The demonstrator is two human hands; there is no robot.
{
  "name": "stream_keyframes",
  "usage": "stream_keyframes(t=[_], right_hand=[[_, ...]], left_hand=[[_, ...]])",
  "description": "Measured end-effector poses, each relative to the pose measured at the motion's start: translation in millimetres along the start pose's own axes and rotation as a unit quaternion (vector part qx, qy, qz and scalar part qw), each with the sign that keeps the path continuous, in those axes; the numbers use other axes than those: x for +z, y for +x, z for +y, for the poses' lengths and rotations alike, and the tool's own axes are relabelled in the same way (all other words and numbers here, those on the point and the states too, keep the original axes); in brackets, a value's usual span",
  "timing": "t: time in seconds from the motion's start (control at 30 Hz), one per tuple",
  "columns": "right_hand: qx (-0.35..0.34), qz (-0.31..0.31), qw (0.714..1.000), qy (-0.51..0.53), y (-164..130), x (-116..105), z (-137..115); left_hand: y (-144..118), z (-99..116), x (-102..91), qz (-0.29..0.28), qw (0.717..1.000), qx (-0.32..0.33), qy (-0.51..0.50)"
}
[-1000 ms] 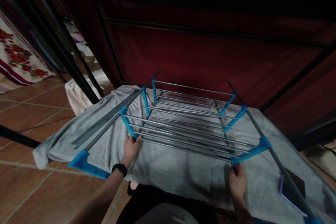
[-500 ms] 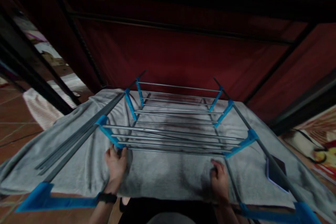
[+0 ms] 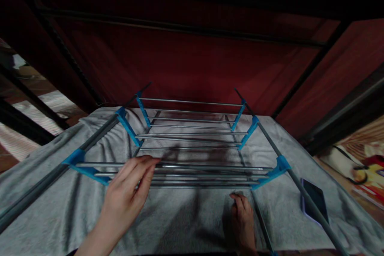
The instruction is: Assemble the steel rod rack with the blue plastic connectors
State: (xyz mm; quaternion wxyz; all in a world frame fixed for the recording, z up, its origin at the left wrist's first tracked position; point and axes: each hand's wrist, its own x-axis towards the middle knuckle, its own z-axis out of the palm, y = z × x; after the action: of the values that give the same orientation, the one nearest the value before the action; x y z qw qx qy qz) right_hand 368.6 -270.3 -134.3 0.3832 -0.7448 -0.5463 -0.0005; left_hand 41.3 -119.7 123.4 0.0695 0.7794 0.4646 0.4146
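A rack of grey metal rods and blue plastic brackets (image 3: 283,166) lies in front of me on a grey blanket (image 3: 180,216). Across the upper rod (image 3: 210,167) of its nearest shelf comes my left hand (image 3: 129,188), reaching in from the lower left. Its fingers are loosely bent, with a gap by the thumb; nothing shows in them, and contact with the rod is unclear. My right hand (image 3: 243,220) is low over the blanket, just below the shelf's lowest rod. Its fingers are partly curled but apart, and I see nothing held.
Beyond the rack rises a dark red panel (image 3: 195,64) with dark bars. A phone-like dark slab (image 3: 315,198) lies on the blanket, partly behind the right-hand pole (image 3: 300,186). Farther right are a white bag-like item (image 3: 337,162) and red and yellow things (image 3: 376,172).
My left hand has risen from the lower left bracket to the upper rod. That bracket now appears farther left and more slanted. My right hand stays near the blanket. The view has shifted.
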Motion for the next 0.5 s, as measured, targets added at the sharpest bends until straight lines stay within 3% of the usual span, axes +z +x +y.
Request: stream_keyframes(t=[0.1, 0.17, 0.23, 0.3, 0.37, 0.5], right_hand=[[0.005, -0.008, 1.000, 0.012, 0.4, -2.0, 0.5], [0.008, -0.009, 1.000, 0.015, 0.5, -2.3, 2.2], [0.008, -0.013, 1.000, 0.022, 0.4, -2.2, 4.2], [0.006, -0.019, 0.999, 0.032, 0.1, -2.1, 6.0], [0.009, -0.021, 0.999, 0.040, -0.5, -2.1, 7.3], [0.015, -0.026, 0.999, 0.040, -2.0, -1.4, 8.5]], left_hand=[[47.4, 21.3, -0.8, -0.212, 0.976, -0.009, -0.037], [78.6, 32.0, 5.0, -0.366, 0.930, -0.024, -0.034], [110.8, 37.2, 13.9, -0.473, 0.880, -0.034, -0.025], [144.4, 32.7, 24.1, -0.492, 0.871, -0.020, -0.005], [176.7, 15.7, 35.0, -0.458, 0.889, 0.015, 0.018], [215.2, -45.3, 59.6, -0.378, 0.924, 0.046, 0.047]])
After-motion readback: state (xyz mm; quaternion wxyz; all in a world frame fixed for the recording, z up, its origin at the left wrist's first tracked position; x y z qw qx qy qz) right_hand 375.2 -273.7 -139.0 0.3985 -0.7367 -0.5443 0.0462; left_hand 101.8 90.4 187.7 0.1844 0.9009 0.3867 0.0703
